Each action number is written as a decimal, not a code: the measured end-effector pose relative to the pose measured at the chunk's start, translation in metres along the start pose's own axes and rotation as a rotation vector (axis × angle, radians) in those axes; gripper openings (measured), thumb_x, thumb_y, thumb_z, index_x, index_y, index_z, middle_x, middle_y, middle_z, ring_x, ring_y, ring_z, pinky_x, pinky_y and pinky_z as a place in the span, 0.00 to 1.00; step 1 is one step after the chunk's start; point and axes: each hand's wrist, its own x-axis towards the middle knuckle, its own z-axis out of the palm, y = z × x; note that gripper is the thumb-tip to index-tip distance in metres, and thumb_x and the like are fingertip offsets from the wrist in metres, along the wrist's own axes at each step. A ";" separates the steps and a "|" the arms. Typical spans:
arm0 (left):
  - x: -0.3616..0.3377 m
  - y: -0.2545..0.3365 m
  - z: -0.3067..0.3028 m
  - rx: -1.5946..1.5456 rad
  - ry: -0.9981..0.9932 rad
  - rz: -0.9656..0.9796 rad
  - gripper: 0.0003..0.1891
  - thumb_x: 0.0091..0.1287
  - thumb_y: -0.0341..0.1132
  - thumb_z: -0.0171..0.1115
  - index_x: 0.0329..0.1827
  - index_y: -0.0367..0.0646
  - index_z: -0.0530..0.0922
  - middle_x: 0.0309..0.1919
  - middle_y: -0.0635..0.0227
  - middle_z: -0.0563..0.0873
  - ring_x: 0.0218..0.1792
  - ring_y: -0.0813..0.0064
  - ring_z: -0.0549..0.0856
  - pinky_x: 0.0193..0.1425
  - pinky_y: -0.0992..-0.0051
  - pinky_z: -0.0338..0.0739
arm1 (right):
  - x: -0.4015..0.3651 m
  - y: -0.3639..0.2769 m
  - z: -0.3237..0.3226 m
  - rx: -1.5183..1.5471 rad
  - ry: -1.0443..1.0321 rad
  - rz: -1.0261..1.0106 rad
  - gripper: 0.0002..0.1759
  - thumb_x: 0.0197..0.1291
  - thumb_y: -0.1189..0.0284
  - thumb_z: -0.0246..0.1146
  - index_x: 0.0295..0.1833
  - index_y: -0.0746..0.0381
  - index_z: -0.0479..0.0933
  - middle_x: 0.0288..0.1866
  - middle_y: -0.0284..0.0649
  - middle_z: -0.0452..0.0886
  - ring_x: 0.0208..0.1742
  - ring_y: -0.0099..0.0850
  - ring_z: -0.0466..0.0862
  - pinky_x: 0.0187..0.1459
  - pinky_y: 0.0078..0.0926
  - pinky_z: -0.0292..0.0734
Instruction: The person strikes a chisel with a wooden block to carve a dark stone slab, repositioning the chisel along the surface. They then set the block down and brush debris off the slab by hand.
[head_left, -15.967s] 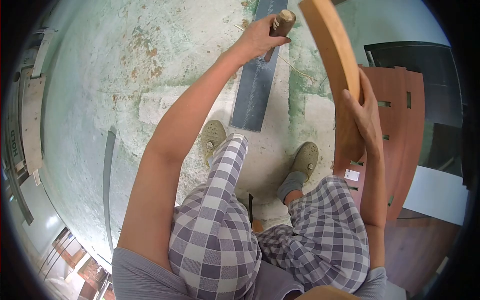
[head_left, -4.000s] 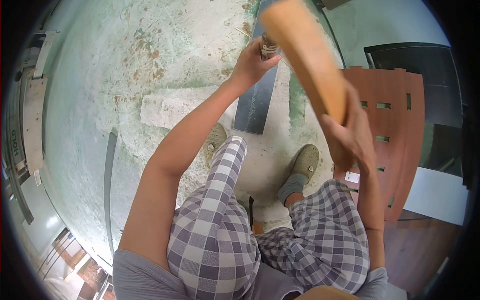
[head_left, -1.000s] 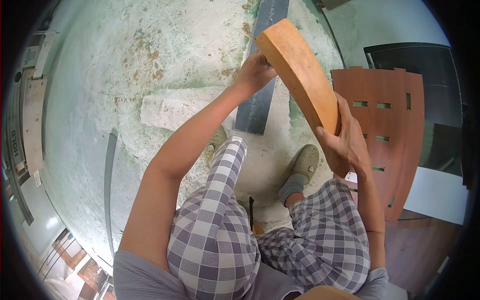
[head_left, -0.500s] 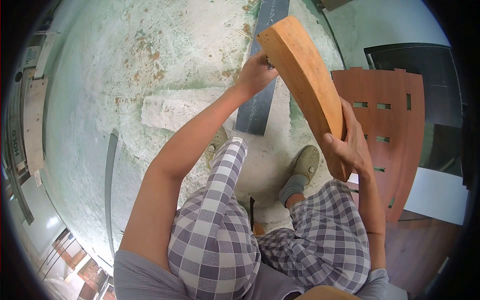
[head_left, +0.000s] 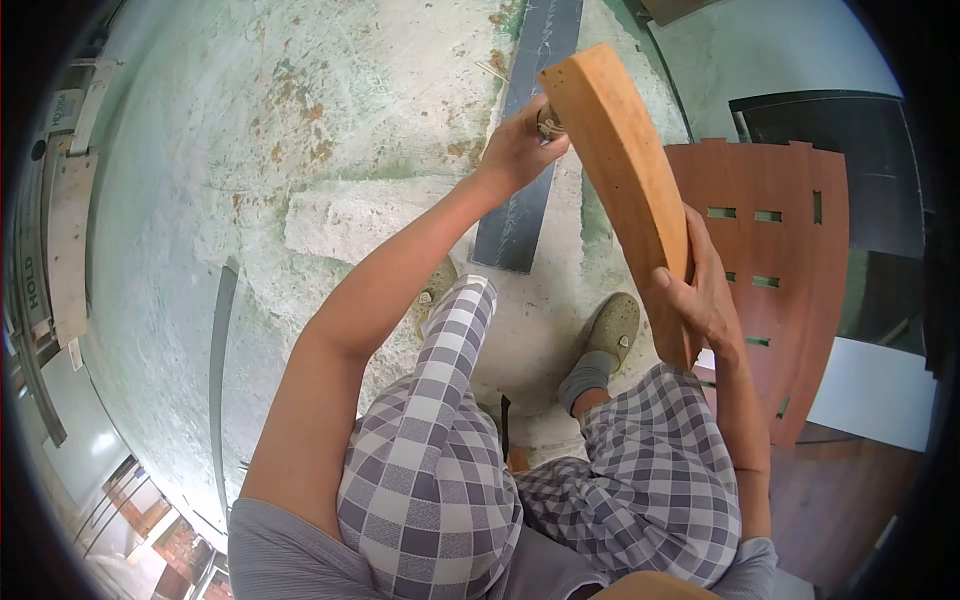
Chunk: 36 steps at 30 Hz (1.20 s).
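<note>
A long, curved wooden piece (head_left: 625,170), orange-brown with small dark dots, is held up at a slant in front of me. My right hand (head_left: 708,285) grips its lower part, thumb on the near face and fingers behind. At the upper left side of the wood, my left hand (head_left: 517,148) is closed around a small pale rolled-up thing (head_left: 550,122), whose kind I cannot make out. That thing is close against the wood's left face; part of it is hidden by the fingers. The wood's lower end is just above my checked right knee (head_left: 665,400).
A dark flat strip (head_left: 528,190) lies on the worn, stained floor (head_left: 200,180). To the right is a reddish-brown slotted panel (head_left: 795,240), with a black panel (head_left: 830,120) behind it. Boards (head_left: 70,260) are along the left edge, near a thin grey strip (head_left: 222,370).
My left hand has moved slightly up and right, showing more of the rolled-up thing. The wood's upper end has shifted a little right; my right hand keeps its grip.
</note>
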 end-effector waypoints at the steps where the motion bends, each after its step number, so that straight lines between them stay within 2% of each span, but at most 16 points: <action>1: 0.000 0.001 -0.001 0.036 -0.007 -0.040 0.17 0.58 0.38 0.61 0.49 0.45 0.71 0.37 0.59 0.82 0.41 0.53 0.81 0.44 0.62 0.75 | 0.000 -0.001 -0.001 0.006 -0.003 -0.004 0.50 0.40 0.46 0.62 0.68 0.63 0.59 0.55 0.58 0.75 0.57 0.50 0.77 0.57 0.41 0.69; 6: -0.003 0.003 -0.003 0.048 -0.018 -0.068 0.16 0.58 0.39 0.61 0.46 0.44 0.71 0.36 0.60 0.81 0.40 0.54 0.81 0.44 0.63 0.75 | 0.002 0.001 0.004 -0.022 -0.023 0.041 0.50 0.41 0.46 0.61 0.68 0.63 0.59 0.56 0.58 0.74 0.57 0.50 0.76 0.58 0.41 0.69; 9: -0.003 -0.003 -0.001 0.046 -0.010 -0.017 0.15 0.58 0.39 0.61 0.44 0.43 0.71 0.34 0.61 0.81 0.38 0.58 0.81 0.44 0.66 0.74 | 0.001 0.003 0.009 -0.077 -0.048 0.045 0.51 0.39 0.48 0.62 0.68 0.62 0.58 0.54 0.60 0.74 0.55 0.52 0.77 0.56 0.41 0.70; 13: -0.001 -0.003 -0.003 0.076 -0.031 -0.068 0.15 0.58 0.39 0.62 0.43 0.43 0.72 0.31 0.64 0.81 0.35 0.63 0.81 0.42 0.69 0.74 | 0.004 -0.007 0.004 -0.054 -0.064 0.072 0.50 0.39 0.48 0.62 0.68 0.62 0.58 0.53 0.60 0.75 0.53 0.52 0.78 0.55 0.41 0.71; 15: -0.001 -0.001 -0.003 0.067 -0.026 -0.082 0.15 0.58 0.40 0.62 0.43 0.43 0.72 0.31 0.64 0.81 0.35 0.64 0.81 0.42 0.70 0.74 | 0.005 -0.007 0.004 -0.056 -0.073 0.142 0.53 0.37 0.43 0.61 0.68 0.61 0.59 0.57 0.53 0.73 0.59 0.45 0.74 0.60 0.41 0.65; 19: -0.001 -0.004 0.000 0.048 0.004 -0.048 0.15 0.58 0.40 0.63 0.42 0.44 0.72 0.33 0.64 0.82 0.36 0.61 0.81 0.42 0.68 0.74 | 0.005 -0.003 0.004 -0.065 -0.050 0.068 0.49 0.39 0.49 0.62 0.68 0.61 0.59 0.53 0.58 0.76 0.52 0.51 0.79 0.54 0.42 0.71; 26: -0.001 -0.007 0.000 0.039 -0.018 -0.040 0.17 0.60 0.42 0.62 0.48 0.47 0.69 0.37 0.58 0.81 0.41 0.51 0.80 0.42 0.61 0.75 | 0.005 0.004 0.003 0.061 0.019 0.046 0.48 0.42 0.48 0.63 0.68 0.61 0.60 0.56 0.55 0.74 0.58 0.48 0.75 0.59 0.39 0.67; 29: -0.002 -0.003 0.001 0.062 0.044 0.003 0.18 0.60 0.44 0.62 0.47 0.47 0.68 0.36 0.57 0.82 0.41 0.51 0.80 0.42 0.60 0.75 | 0.006 0.002 0.002 0.089 0.024 0.084 0.48 0.42 0.48 0.63 0.68 0.61 0.60 0.57 0.54 0.74 0.60 0.47 0.74 0.60 0.39 0.66; 32: -0.002 0.001 -0.002 0.078 0.010 -0.054 0.18 0.60 0.44 0.62 0.47 0.47 0.68 0.36 0.57 0.82 0.40 0.50 0.81 0.41 0.60 0.75 | 0.005 0.005 0.002 0.080 0.022 0.090 0.48 0.42 0.48 0.63 0.68 0.60 0.60 0.57 0.53 0.74 0.60 0.46 0.74 0.60 0.39 0.66; 36: -0.002 -0.001 -0.001 0.085 0.039 -0.027 0.18 0.60 0.44 0.62 0.47 0.46 0.68 0.36 0.56 0.82 0.40 0.49 0.81 0.41 0.59 0.75 | 0.006 0.006 0.003 0.063 0.017 0.072 0.47 0.43 0.49 0.62 0.68 0.60 0.59 0.58 0.54 0.74 0.60 0.47 0.74 0.60 0.40 0.66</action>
